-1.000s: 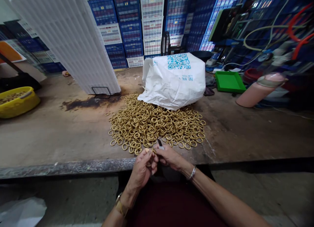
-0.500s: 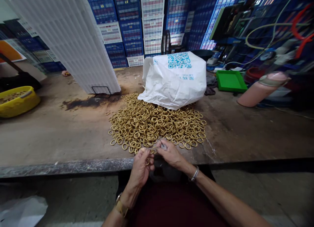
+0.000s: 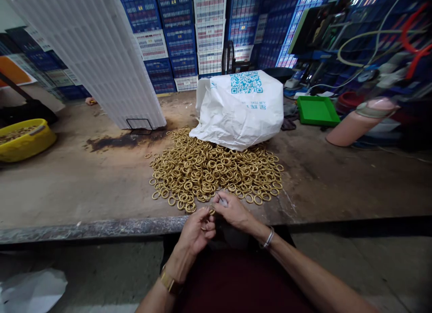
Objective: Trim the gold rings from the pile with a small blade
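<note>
A wide pile of brass-coloured rings (image 3: 216,169) lies on the brown table, partly under a white sack (image 3: 241,112) with blue print. At the table's front edge my left hand (image 3: 197,229) is closed on a brass ring (image 3: 212,210) at its fingertips, and another ring shows among its curled fingers. My right hand (image 3: 232,211) is closed just to the right, its fingertips close to the same ring. It grips a small tool (image 3: 222,201) with a thin dark tip and a greyish body, mostly covered by the fingers.
On the left stand a yellow basin (image 3: 27,142) and a leaning white corrugated stack (image 3: 97,56). A green tray (image 3: 318,111) and a pink cylinder (image 3: 361,121) are at the right. Crates (image 3: 211,34) rise behind. Part of another person's hand (image 3: 90,101) shows at the back left.
My left hand has tilted and shifted slightly left and down, and its fingers have moved around the rings. My right hand has hardly moved.
</note>
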The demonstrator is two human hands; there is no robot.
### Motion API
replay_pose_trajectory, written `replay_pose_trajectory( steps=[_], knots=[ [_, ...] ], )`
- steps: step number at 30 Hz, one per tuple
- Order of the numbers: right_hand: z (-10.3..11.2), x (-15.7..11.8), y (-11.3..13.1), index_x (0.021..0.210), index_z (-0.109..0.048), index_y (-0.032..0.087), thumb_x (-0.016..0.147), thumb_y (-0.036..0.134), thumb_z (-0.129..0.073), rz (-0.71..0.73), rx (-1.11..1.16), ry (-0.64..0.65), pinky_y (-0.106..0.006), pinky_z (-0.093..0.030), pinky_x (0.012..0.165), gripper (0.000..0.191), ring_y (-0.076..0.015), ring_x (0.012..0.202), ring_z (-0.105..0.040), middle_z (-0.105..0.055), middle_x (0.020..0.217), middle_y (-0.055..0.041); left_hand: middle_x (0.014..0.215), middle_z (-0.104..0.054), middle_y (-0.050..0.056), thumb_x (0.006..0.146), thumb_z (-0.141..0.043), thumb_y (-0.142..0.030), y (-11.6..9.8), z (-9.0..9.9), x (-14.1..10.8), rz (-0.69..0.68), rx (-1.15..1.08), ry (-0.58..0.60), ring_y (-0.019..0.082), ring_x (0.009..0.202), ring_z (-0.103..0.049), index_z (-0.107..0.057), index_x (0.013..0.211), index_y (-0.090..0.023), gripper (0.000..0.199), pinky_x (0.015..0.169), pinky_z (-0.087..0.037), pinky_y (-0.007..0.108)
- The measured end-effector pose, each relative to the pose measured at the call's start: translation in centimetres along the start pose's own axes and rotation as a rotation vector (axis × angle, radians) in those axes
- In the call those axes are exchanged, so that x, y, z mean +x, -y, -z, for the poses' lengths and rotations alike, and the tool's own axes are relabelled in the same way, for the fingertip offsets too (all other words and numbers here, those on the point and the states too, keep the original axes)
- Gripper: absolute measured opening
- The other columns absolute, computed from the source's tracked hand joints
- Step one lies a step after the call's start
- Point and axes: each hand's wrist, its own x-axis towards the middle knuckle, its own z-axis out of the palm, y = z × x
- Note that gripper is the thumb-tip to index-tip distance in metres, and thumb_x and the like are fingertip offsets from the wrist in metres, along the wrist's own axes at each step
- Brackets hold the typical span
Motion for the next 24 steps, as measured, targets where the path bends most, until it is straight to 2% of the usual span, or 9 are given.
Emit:
replay_pose_trajectory(
  steps=[3, 6, 11, 16, 19, 21, 24],
  knots=[
    [-0.3, -0.1, -0.4, 0.078, -0.053, 0.018, 0.07, 0.027, -0.053, 0.021, 0.011, 0.026, -0.019, -0.033, 0.05, 0.012, -0.008, 0.053, -0.043, -0.05, 0.058, 0.0054, 0.053, -0.042, -0.006, 0.076, -0.054, -0.019, -0.2, -0.2, 0.2, 0.134, -0.209, 0.052, -0.001, 0.032, -0.026, -0.047, 0.071, -0.012, 0.011, 0.032, -0.015, 0.011],
    [-0.2, -0.2, -0.5, 0.076, -0.054, 0.018, 0.07, 0.028, -0.053, 0.033, 0.008, 0.032, -0.019, -0.035, 0.052, 0.012, -0.0086, 0.055, -0.045, -0.053, 0.06, 0.0043, 0.054, -0.04, -0.005, 0.081, -0.047, -0.018, -0.1, -0.6, 0.1, 0.203, -0.298, 0.105, -0.001, 0.033, -0.025, -0.047, 0.071, -0.011, 0.012, 0.031, -0.014, 0.01],
    [0.3, -0.1, -0.4, 0.067, -0.054, 0.017, 0.071, 0.028, -0.049, 0.043, 0.052, 0.056, -0.02, -0.035, 0.054, 0.013, -0.0084, 0.056, -0.044, -0.051, 0.06, 0.0035, 0.056, -0.04, -0.004, 0.084, -0.044, -0.021, 0.3, -0.8, -0.2, 0.248, -0.331, 0.144, 0.0, 0.035, -0.026, -0.046, 0.069, -0.012, 0.017, 0.031, -0.016, 0.01],
    [0.4, 0.0, -0.7, 0.066, -0.051, 0.018, 0.072, 0.031, -0.047, -0.012, 0.065, 0.042, -0.02, -0.03, 0.047, 0.015, -0.0074, 0.047, -0.036, -0.044, 0.052, 0.0054, 0.056, -0.04, -0.003, 0.087, -0.038, -0.022, 0.5, -0.6, -0.3, 0.266, -0.366, 0.179, 0.0, 0.036, -0.027, -0.046, 0.069, -0.011, 0.022, 0.03, -0.017, 0.01],
    [0.5, 0.1, -1.2, 0.066, -0.051, 0.018, 0.073, 0.029, -0.044, 0.031, -0.039, -0.043, -0.02, -0.03, 0.048, 0.015, -0.0082, 0.049, -0.037, -0.044, 0.053, 0.0045, 0.056, -0.039, -0.003, 0.087, -0.037, -0.023, 0.6, -0.6, -0.3, 0.264, -0.382, 0.187, 0.001, 0.036, -0.028, -0.047, 0.069, -0.01, 0.024, 0.03, -0.018, 0.01],
    [0.6, 0.0, -1.6, 0.066, -0.051, 0.018, 0.073, 0.024, -0.042, 0.104, -0.186, -0.1, -0.02, -0.031, 0.051, 0.013, -0.0089, 0.052, -0.039, -0.047, 0.056, 0.0031, 0.057, -0.04, -0.003, 0.087, -0.038, -0.023, 0.5, -0.7, -0.3, 0.242, -0.395, 0.185, 0.001, 0.036, -0.028, -0.047, 0.07, -0.01, 0.023, 0.03, -0.019, 0.011],
    [0.7, -0.7, -1.9, 0.068, -0.053, 0.018, 0.072, 0.017, -0.043, 0.218, -0.45, -0.022, -0.021, -0.03, 0.054, 0.011, -0.0098, 0.056, -0.043, -0.052, 0.06, 0.0013, 0.058, -0.04, -0.003, 0.086, -0.039, -0.02, 0.4, -0.9, -0.3, 0.202, -0.4, 0.188, 0.0, 0.037, -0.029, -0.048, 0.07, -0.01, 0.021, 0.031, -0.02, 0.01]
  ],
)
